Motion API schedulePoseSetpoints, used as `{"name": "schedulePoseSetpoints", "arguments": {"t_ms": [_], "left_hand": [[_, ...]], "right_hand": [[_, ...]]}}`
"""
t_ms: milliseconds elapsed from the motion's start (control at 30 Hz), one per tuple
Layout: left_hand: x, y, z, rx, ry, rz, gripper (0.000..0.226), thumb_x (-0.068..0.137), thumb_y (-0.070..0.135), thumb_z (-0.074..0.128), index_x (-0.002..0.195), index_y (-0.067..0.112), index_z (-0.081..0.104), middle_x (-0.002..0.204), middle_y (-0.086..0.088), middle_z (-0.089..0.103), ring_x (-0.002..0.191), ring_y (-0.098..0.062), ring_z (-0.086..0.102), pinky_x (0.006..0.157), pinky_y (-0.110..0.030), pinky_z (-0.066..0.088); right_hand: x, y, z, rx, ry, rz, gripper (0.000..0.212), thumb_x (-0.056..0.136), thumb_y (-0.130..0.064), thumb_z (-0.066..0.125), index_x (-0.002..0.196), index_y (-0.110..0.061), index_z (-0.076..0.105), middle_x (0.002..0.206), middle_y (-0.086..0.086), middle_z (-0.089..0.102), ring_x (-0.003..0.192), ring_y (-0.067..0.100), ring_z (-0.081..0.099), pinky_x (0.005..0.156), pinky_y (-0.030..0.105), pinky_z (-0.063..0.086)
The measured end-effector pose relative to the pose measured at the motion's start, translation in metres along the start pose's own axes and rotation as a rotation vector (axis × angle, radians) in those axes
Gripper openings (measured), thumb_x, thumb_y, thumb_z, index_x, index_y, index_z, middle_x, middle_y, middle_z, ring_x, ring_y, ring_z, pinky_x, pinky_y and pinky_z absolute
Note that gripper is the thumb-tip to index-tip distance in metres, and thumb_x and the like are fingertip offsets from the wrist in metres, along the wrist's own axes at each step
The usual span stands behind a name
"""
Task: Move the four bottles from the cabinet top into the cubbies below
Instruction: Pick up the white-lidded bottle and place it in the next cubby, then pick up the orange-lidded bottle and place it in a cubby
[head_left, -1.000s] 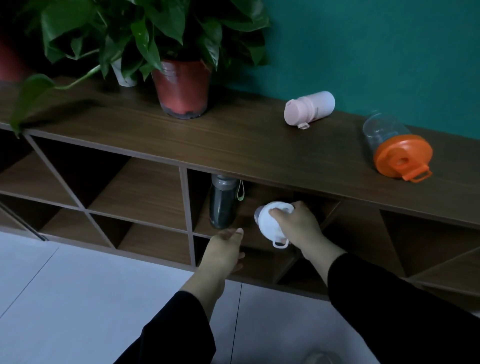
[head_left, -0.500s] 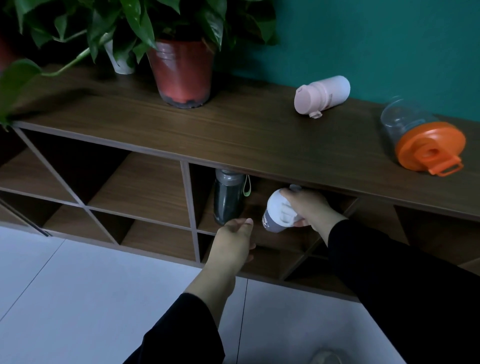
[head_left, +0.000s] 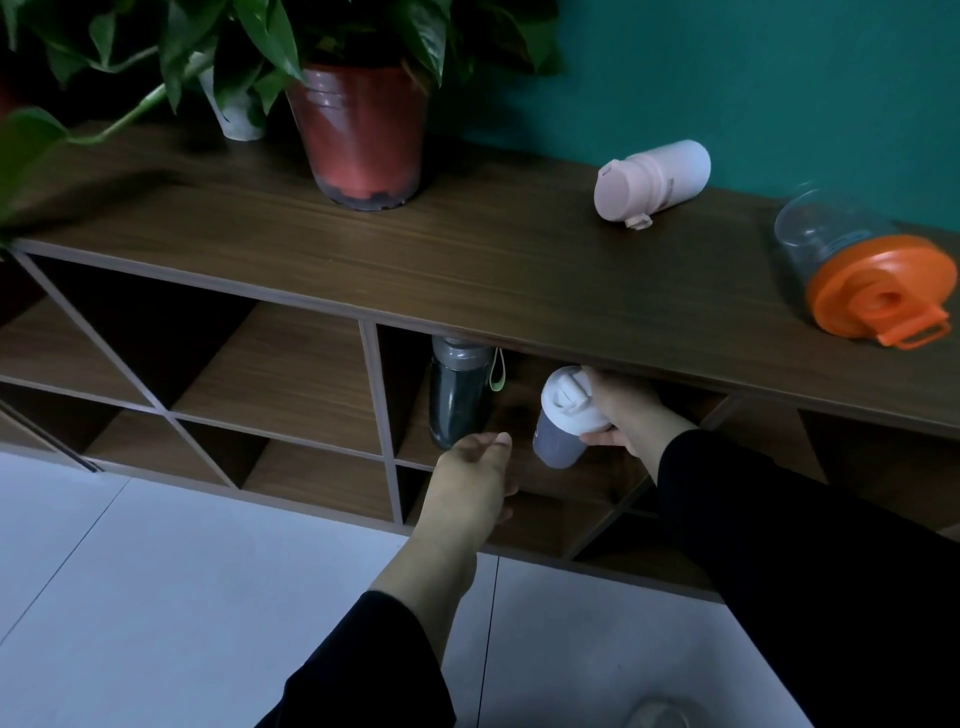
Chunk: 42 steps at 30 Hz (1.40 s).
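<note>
My right hand (head_left: 626, 410) grips a grey bottle with a white lid (head_left: 563, 421), nearly upright inside a cubby just under the cabinet top (head_left: 467, 260). A dark bottle with a green loop (head_left: 460, 395) stands in the same cubby to its left. My left hand (head_left: 475, 475) hovers at the cubby's front edge, fingers loosely apart, holding nothing. On the cabinet top a pink bottle (head_left: 654, 179) lies on its side. A clear bottle with an orange lid (head_left: 862, 270) lies on its side at the far right.
A red plant pot (head_left: 361, 135) with trailing green leaves and a small white pot (head_left: 236, 117) stand at the back left of the cabinet top. More cubbies (head_left: 270, 364) open to the left and right. White floor (head_left: 182, 597) lies below.
My right hand has carried the white-lidded bottle deeper into the cubby and turned it from lying lid-forward to nearly upright. My left hand stays in front of the cubby.
</note>
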<state>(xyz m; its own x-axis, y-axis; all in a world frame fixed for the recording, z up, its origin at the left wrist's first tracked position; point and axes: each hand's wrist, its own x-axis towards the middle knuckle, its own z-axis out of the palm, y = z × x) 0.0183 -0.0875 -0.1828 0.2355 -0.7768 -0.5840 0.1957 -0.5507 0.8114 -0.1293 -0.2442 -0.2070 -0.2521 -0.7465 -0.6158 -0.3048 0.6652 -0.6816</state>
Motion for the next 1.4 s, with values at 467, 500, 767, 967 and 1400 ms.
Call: {"name": "schedulePoseSetpoints", "arguments": {"t_ms": [467,500,767,967,1400], "left_hand": [[-0.006,0.0,-0.002,0.009,-0.004,0.033,0.029,0.104,0.032,0.054,0.129,0.02,0.062,0.123,-0.003,0.068,0.107,-0.023,0.07,0.089,-0.04,0.06],[-0.008,0.0,-0.001,0.028,-0.003,0.044,0.029,0.104,0.032,0.053,0.128,0.02,0.062,0.119,-0.003,0.069,0.107,-0.023,0.069,0.09,-0.04,0.06],[-0.046,-0.005,0.027,0.115,-0.195,0.289,0.034,0.104,0.037,0.052,0.13,0.023,0.067,0.108,0.01,0.076,0.098,-0.003,0.072,0.084,-0.017,0.058],[-0.074,-0.011,0.041,0.124,-0.154,0.404,0.028,0.104,0.032,0.052,0.127,0.03,0.066,0.114,0.012,0.076,0.107,-0.006,0.072,0.094,-0.034,0.059],[-0.093,0.011,0.069,0.291,-0.052,0.54,0.027,0.102,0.033,0.054,0.123,0.026,0.071,0.108,0.012,0.077,0.107,-0.002,0.069,0.088,-0.017,0.049]], "right_hand": [[-0.025,0.021,-0.001,-0.015,0.104,-0.117,0.074,0.082,-0.072,0.049,0.123,-0.011,0.055,0.11,0.011,0.062,0.106,0.035,0.064,0.086,0.049,0.058],[-0.035,0.028,-0.004,-0.108,0.12,-0.207,0.079,0.083,-0.073,0.043,0.126,-0.008,0.055,0.117,0.015,0.064,0.108,0.037,0.063,0.09,0.05,0.055],[-0.149,0.091,-0.034,-0.237,-0.207,-0.659,0.034,0.103,-0.038,0.041,0.126,-0.026,0.063,0.115,-0.008,0.072,0.105,0.001,0.065,0.093,0.034,0.053],[-0.174,0.066,-0.126,-0.026,0.385,-1.104,0.015,0.096,-0.026,0.062,0.102,-0.016,0.071,0.095,-0.004,0.068,0.089,0.009,0.066,0.078,0.025,0.052],[-0.092,-0.048,-0.22,-0.346,0.556,-0.572,0.105,0.06,-0.08,0.066,0.142,-0.022,0.038,0.136,0.013,0.049,0.12,0.04,0.054,0.096,0.049,0.048]]}}
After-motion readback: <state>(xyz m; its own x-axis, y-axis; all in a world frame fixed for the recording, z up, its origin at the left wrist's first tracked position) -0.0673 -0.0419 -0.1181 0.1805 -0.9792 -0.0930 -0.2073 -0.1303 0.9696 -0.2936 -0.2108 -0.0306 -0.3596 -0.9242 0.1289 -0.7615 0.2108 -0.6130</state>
